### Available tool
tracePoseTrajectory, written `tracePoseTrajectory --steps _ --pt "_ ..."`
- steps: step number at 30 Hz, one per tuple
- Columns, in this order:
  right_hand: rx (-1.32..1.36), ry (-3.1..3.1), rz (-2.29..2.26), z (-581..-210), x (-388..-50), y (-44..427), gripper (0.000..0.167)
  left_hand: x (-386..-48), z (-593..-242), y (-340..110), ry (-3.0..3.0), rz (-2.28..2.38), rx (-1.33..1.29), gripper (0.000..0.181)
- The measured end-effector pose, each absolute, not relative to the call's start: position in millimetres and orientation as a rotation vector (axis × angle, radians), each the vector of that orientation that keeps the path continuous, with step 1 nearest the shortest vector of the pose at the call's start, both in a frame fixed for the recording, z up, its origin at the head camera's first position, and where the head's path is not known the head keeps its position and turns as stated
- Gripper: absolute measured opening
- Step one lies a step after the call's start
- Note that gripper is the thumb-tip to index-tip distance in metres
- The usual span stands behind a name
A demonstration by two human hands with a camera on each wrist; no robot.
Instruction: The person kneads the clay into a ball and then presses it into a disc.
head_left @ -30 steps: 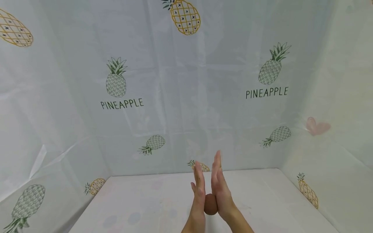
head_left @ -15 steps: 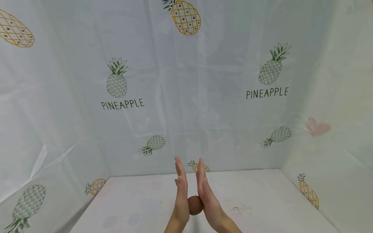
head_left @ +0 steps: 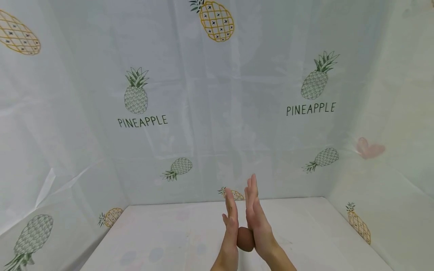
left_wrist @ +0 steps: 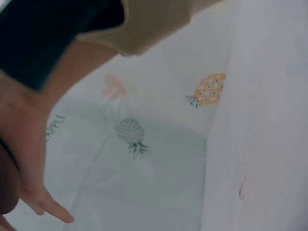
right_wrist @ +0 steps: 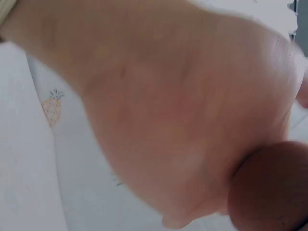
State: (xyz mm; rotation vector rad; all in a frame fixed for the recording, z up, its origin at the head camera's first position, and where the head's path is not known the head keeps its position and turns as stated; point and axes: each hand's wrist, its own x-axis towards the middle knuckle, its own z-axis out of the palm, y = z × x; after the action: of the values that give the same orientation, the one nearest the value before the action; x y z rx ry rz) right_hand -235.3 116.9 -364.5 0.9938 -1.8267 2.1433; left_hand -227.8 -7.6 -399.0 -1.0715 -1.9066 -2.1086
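A brown ball (head_left: pixel 245 239) of smooth, clay-like stuff sits between the two palms, above the white table. My left hand (head_left: pixel 231 226) presses it from the left, fingers straight and pointing up. From the other side my right hand (head_left: pixel 260 226) presses it, also with straight fingers, reaching a little higher. The fingertips stay apart, with a narrow gap between the hands. In the left wrist view the ball (left_wrist: pixel 7 180) is cut off at the left edge. The right wrist view shows the ball (right_wrist: pixel 269 187) at lower right, against a blurred palm.
The white table (head_left: pixel 162 229) carries faint bluish and pinkish patches. White sheets printed with pineapples, such as the back sheet (head_left: pixel 217 113), enclose it at the back and both sides. A dark sleeve (left_wrist: pixel 48 38) and a beige band (left_wrist: pixel 159 24) show in the left wrist view.
Both hands shifted left with the ball, then back right to about where they began. They still press it, and its outline now looks less round.
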Motion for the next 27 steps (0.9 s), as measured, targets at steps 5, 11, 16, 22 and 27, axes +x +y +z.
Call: tracePoseTrajectory --steps 5,11,16,22,27 --pt "0.923 -1.895 2.152 -372 -243 114 0.052 -226 -399 -10 -1.876 -2.092 -1.067 0.056" --pt "0.852 -2.050 2.151 -382 -243 95 0.051 -244 -400 -19 -1.841 -2.065 -0.923 0.057" --pt "0.769 -2.090 2.146 -387 -239 79 0.051 -252 -397 -29 -1.776 -2.074 -0.828 0.057" --pt "0.643 -2.119 2.030 -382 -239 75 0.053 -252 -391 -27 -1.747 -2.053 -0.861 0.058" --pt "0.561 -2.122 1.993 -379 -242 81 0.056 -250 -384 -31 -1.763 -2.105 -0.901 0.055"
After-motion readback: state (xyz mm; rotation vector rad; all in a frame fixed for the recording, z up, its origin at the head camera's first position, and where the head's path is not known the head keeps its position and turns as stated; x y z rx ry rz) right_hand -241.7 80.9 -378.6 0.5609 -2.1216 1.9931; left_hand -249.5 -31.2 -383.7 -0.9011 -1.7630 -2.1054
